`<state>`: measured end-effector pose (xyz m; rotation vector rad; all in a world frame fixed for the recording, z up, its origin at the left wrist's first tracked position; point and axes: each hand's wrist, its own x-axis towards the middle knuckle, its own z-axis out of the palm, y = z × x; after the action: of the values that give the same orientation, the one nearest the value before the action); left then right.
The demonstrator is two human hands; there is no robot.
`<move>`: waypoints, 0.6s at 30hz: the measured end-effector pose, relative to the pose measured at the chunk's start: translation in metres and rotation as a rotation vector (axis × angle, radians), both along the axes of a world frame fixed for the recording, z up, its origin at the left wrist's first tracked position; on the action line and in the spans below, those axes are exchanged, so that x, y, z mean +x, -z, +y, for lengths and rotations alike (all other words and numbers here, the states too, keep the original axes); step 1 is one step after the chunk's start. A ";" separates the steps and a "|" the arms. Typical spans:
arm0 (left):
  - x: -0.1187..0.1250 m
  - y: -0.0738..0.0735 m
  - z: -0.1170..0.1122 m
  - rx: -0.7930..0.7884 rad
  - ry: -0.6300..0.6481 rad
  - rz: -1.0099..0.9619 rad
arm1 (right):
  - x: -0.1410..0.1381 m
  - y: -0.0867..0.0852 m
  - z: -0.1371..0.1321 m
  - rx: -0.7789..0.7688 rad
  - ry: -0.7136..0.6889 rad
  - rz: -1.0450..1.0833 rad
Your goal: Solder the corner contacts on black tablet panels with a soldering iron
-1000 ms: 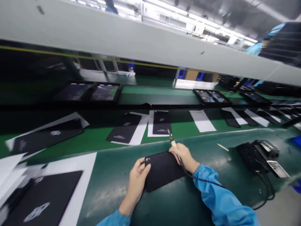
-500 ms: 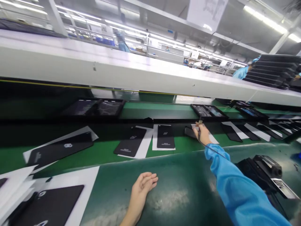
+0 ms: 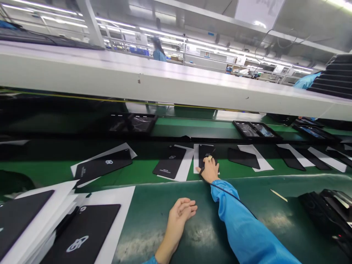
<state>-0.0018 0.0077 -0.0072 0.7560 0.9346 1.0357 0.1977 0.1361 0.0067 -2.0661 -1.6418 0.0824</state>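
My right hand [image 3: 209, 169], in a blue sleeve with a dark cord along it, reaches onto the green belt. Its fingers are bent over a black tablet [image 3: 205, 149] that lies on a white sheet [image 3: 196, 157], covering its lower part. My left hand [image 3: 182, 211] rests over the green work surface, palm up, fingers loosely curled, holding nothing. Left of the right hand lies another black tablet [image 3: 169, 161] with a pale logo, on white paper. To its right is a black tablet [image 3: 243, 157], skewed partly off its white sheet [image 3: 262, 161].
A stack of white sheets and black tablets [image 3: 90, 223] stands at the lower left. A thin wooden stick [image 3: 279, 195] and a black device [image 3: 327, 212] lie at the right. A white shelf [image 3: 176, 84] crosses above the belt [image 3: 145, 172]. A person in blue [image 3: 159, 55] is in the background.
My right hand has left the tablet further right and moved left onto the one nearer the middle. The view has shifted slightly left. My left hand keeps its loosely curled pose.
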 end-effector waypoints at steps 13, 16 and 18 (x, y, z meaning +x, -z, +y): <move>0.002 0.001 -0.001 0.008 0.034 -0.023 | 0.104 -0.053 -0.041 0.452 0.245 0.099; 0.002 0.003 0.000 0.008 0.015 -0.050 | 0.127 -0.074 -0.063 0.601 0.218 0.159; 0.002 0.002 0.000 0.032 -0.036 -0.061 | 0.132 -0.079 -0.082 0.639 0.165 0.219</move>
<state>0.0004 0.0075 -0.0094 0.7321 0.8837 1.1015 0.3293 0.0542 0.0862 -1.6193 -1.1611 -0.2358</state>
